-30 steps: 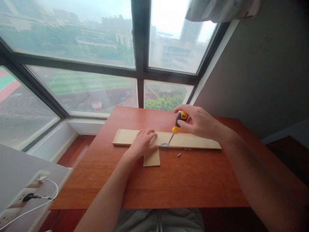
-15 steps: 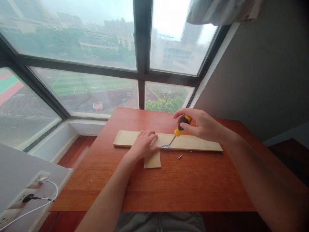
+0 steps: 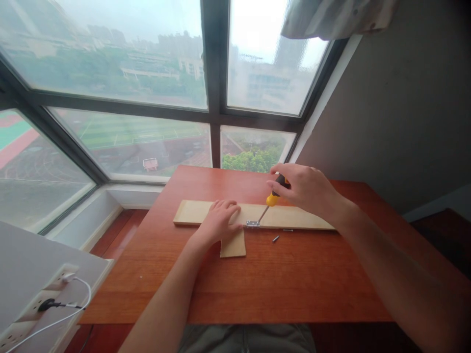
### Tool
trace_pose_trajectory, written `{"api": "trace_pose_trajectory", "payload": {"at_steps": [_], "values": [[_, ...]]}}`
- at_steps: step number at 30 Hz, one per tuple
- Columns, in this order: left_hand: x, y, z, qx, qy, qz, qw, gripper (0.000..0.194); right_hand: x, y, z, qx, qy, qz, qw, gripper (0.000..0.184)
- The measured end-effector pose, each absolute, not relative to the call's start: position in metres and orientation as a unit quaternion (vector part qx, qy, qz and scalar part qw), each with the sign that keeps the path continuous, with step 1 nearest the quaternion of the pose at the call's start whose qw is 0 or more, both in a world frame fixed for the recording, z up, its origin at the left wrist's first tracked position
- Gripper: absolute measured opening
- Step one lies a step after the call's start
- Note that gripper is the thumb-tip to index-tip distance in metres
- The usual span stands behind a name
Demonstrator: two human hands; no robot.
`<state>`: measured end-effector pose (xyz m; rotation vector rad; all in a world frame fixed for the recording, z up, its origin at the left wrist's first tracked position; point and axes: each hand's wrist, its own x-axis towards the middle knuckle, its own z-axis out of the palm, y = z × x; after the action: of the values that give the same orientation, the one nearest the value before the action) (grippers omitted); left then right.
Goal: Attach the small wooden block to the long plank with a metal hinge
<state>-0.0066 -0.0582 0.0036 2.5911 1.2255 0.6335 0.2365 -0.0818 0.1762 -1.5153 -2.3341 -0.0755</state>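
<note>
One screwdriver (image 3: pixel 271 200) tilts above a reddish table (image 3: pixel 294 282) beside windows (image 3: pixel 265 73).

Looks like room in home, high up. Contains wooden table (image 3: pixel 294 289), curtain (image 3: pixel 334 17), wall sockets (image 3: pixel 34 310), white cable (image 3: pixel 47 323); overlooks sports field (image 3: pixel 140 135) through large window (image 3: pixel 218 117).

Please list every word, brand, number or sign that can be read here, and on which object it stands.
None can be read.
Yellow-and-black screwdriver: no legible marking.
Metal bracket: too small to tell.
Wooden board: no lettering visible.
Wall sockets: too small to tell.
</note>
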Motion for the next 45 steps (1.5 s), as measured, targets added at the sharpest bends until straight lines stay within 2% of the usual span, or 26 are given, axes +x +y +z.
{"api": "trace_pose_trajectory", "payload": {"at_steps": [2, 7, 10, 13, 15, 18, 20, 23, 27, 30, 34, 40, 42, 45], "values": [[-0.008, -0.057, 0.003, 0.88, 0.411, 0.215, 0.106, 0.038, 0.237, -0.082, 0.176, -0.54, -0.823, -0.029, 0.174, 0.029], [-0.014, -0.055, 0.002, 0.881, 0.401, 0.221, 0.119, 0.04, 0.242, -0.085, 0.181, -0.408, -0.882, 0.125, 0.198, 0.032], [-0.017, -0.053, 0.002, 0.875, 0.409, 0.226, 0.13, 0.044, 0.237, -0.083, 0.175, -0.495, -0.845, 0.037, 0.199, 0.022], [-0.019, -0.051, 0.003, 0.858, 0.434, 0.24, 0.135, 0.05, 0.228, -0.084, 0.17, -0.561, -0.804, -0.072, 0.183, 0.024], [-0.02, -0.05, 0.004, 0.849, 0.448, 0.246, 0.131, 0.051, 0.226, -0.085, 0.172, -0.529, -0.829, -0.041, 0.178, 0.018], [-0.023, -0.048, 0.006, 0.847, 0.462, 0.233, 0.118, 0.053, 0.23, -0.084, 0.176, -0.48, -0.858, 0.024, 0.181, 0.028], [-0.024, -0.048, 0.007, 0.85, 0.468, 0.215, 0.112, 0.052, 0.232, -0.082, 0.175, -0.477, -0.856, 0.036, 0.196, 0.026], [-0.025, -0.048, 0.008, 0.855, 0.47, 0.19, 0.11, 0.05, 0.231, -0.08, 0.167, -0.511, -0.832, -0.004, 0.215, 0.016], [-0.025, -0.049, 0.008, 0.861, 0.463, 0.18, 0.107, 0.052, 0.227, -0.082, 0.158, -0.566, -0.788, -0.089, 0.223, 0.023], [-0.027, -0.05, 0.006, 0.868, 0.452, 0.177, 0.105, 0.062, 0.23, -0.085, 0.161, -0.491, -0.83, -0.001, 0.264, 0.015], [-0.029, -0.051, 0.003, 0.873, 0.443, 0.176, 0.102, 0.069, 0.236, -0.084, 0.164, -0.407, -0.863, 0.134, 0.266, 0.026], [-0.026, -0.05, -0.002, 0.866, 0.46, 0.177, 0.086, 0.071, 0.222, -0.085, 0.149, -0.545, -0.793, -0.035, 0.271, 0.02], [-0.026, -0.051, -0.003, 0.864, 0.463, 0.178, 0.084, 0.07, 0.219, -0.086, 0.147, -0.508, -0.803, -0.004, 0.311, 0.019], [-0.026, -0.051, -0.004, 0.865, 0.462, 0.18, 0.083, 0.069, 0.219, -0.087, 0.148, -0.42, -0.827, 0.075, 0.367, 0.028]]}}
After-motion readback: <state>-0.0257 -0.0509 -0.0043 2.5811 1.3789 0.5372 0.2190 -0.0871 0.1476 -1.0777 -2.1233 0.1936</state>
